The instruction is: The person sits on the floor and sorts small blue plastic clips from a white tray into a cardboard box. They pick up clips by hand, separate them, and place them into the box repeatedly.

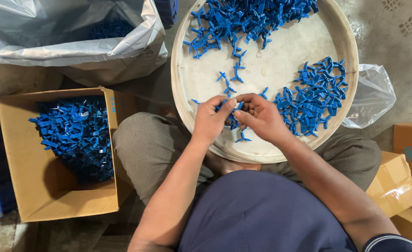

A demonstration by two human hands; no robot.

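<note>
Round tray [187,79]: L hand [210,119] & R hand [262,116] pinch blue clip [232,108].

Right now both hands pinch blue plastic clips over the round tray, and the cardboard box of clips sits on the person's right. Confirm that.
Not quite. The head view shows the cardboard box on the person's left. The left hand and right hand do pinch blue plastic clips over the round tray.

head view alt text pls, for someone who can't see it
Seen from above, a seated person's left hand and right hand meet over a round white tray, pinching small blue plastic pieces between the fingertips. More blue pieces lie in heaps on the tray, and an open cardboard box at the person's left holds another pile.
</note>
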